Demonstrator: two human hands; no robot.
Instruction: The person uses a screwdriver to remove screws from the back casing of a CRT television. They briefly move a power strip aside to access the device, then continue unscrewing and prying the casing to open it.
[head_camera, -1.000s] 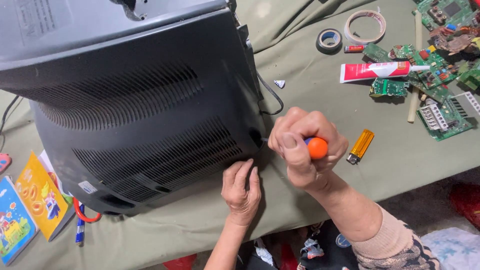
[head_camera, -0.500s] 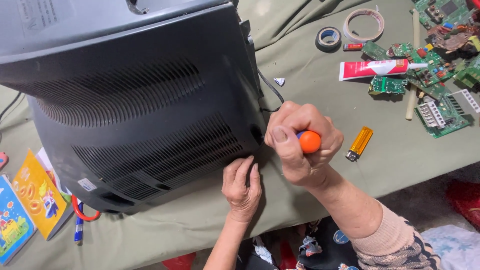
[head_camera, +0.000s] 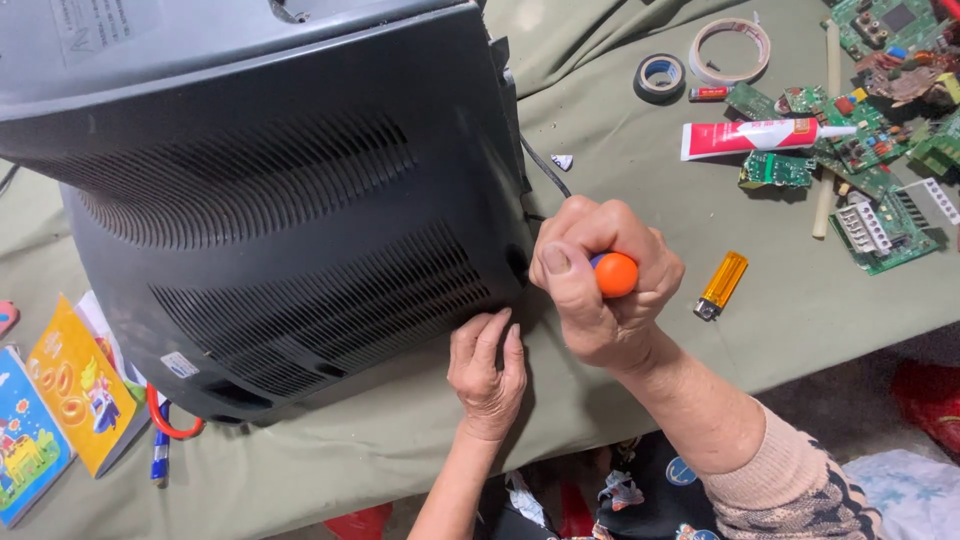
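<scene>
Right grip (head_camera: 605, 290) closed round orange screwdriver handle (head_camera: 615, 274) at television (head_camera: 290, 210) corner, left grip (head_camera: 488, 365) open, flat beside it, lighter (head_camera: 722, 285) just right on counter (head_camera: 620, 150)

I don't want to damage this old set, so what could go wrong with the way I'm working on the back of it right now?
1. The right hand grips the orange screwdriver with its tip hidden at the TV edge; a slip could gouge the casing.
2. The left hand rests just below the tool, so a slip might jab its fingers.
3. The black cable runs close behind the right hand and could get snagged.
</scene>
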